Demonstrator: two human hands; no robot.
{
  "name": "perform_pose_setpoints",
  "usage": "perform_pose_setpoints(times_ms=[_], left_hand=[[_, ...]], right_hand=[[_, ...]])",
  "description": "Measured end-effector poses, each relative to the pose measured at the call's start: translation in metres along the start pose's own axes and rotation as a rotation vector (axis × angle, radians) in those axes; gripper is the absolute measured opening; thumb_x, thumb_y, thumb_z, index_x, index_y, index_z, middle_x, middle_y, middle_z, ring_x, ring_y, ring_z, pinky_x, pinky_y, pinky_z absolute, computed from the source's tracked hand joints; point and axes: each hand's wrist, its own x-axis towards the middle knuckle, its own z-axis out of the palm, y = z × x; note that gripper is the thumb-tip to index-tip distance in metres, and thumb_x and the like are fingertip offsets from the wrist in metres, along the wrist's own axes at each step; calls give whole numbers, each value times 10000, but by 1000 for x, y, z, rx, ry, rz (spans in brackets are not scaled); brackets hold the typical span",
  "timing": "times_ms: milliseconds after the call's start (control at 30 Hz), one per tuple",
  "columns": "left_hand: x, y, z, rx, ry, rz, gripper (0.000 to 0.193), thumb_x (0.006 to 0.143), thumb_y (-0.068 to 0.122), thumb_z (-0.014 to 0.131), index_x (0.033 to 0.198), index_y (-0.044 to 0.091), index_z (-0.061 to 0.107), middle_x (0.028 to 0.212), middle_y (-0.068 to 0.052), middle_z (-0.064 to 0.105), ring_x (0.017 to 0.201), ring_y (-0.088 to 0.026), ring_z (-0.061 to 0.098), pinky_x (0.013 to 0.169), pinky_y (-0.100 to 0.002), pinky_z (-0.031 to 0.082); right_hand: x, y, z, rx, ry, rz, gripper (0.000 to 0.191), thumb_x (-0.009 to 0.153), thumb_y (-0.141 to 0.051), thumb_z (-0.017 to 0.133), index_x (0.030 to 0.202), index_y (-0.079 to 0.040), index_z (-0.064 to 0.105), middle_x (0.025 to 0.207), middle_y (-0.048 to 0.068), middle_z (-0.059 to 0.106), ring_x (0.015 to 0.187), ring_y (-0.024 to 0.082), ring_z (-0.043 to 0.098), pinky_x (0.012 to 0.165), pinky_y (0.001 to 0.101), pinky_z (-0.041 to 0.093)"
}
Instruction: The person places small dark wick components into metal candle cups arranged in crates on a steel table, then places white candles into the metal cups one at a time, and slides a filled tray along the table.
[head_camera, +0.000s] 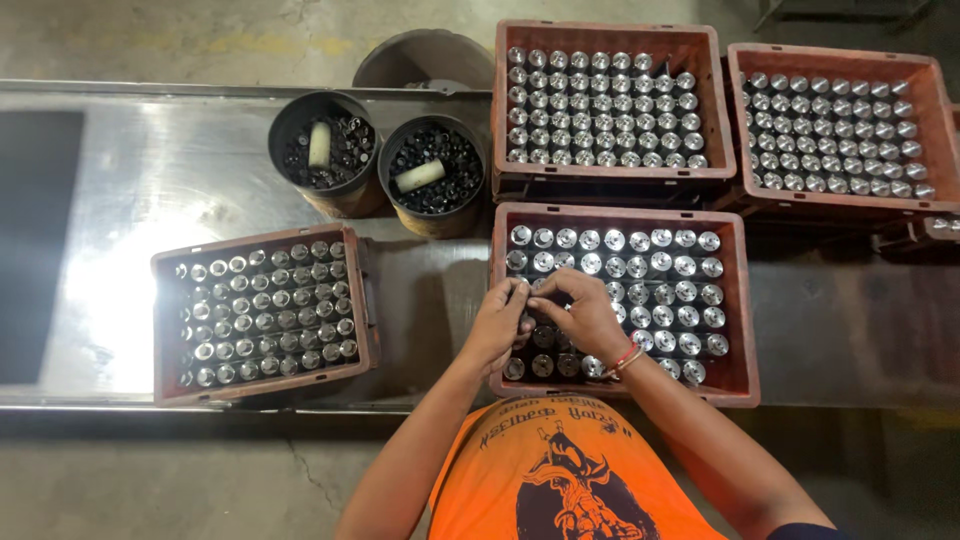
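Hands over near red crate (742, 300): left hand (497, 325) and right hand (585, 315) fingertips pinching one steel cylinder (530, 290) together.

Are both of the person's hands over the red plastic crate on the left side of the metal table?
No, the left hand and right hand are over the near right red plastic crate of shiny metal cylinders.
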Motion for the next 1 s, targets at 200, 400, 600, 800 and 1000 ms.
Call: perform_pose_setpoints(times_ms=[200, 400, 600, 800, 1000], left_hand=[[5, 6, -10, -223, -6, 42, 212, 1071, 274, 535, 1021, 70, 557, 822, -18, 569, 551, -51, 441, 450, -186, 309], [-1, 7, -12, -162, -49, 58, 227, 1046, 283, 578, 1006, 62, 610, 813, -21, 578, 547, -48, 449, 460, -178, 320], [3, 7, -11, -130, -33, 32, 296, 1049, 344, 581, 935, 71, 594, 763, -14, 560, 530, -59, 464, 447, -186, 325], [4, 14, -5, -20, -51, -24, 300, 1053, 351, 589, 933, 76, 597, 750, 5, 557, 510, -43, 447, 429, -183, 317], [0, 19, -8, 127, -117, -151, 330, 996, 412, 594, 968, 94, 675, 696, 11, 554, 470, -45, 432, 403, -187, 314]], right_hand=[[34, 25, -10, -231, 187, 76, 127, 877, -140, 807, 940, -53, 740, 915, 102, 753, 813, 217, 740, 721, 339, 580], [32, 43, 12, -407, 145, -182, 84, 861, -123, 758, 878, -43, 739, 867, 107, 723, 808, 287, 692, 737, 385, 552], [12, 38, 23, -563, 167, -250, 102, 942, -49, 644, 992, 7, 714, 940, 130, 690, 891, 310, 656, 760, 388, 551], [23, 15, 3, -188, -93, 278, 155, 940, -105, 656, 1043, -86, 770, 936, 68, 744, 859, 217, 712, 793, 317, 586], [-1, 0, -14, -26, -63, 27, 304, 799, -169, 846, 1076, -65, 776, 1035, 51, 778, 920, 156, 745, 826, 302, 588]])
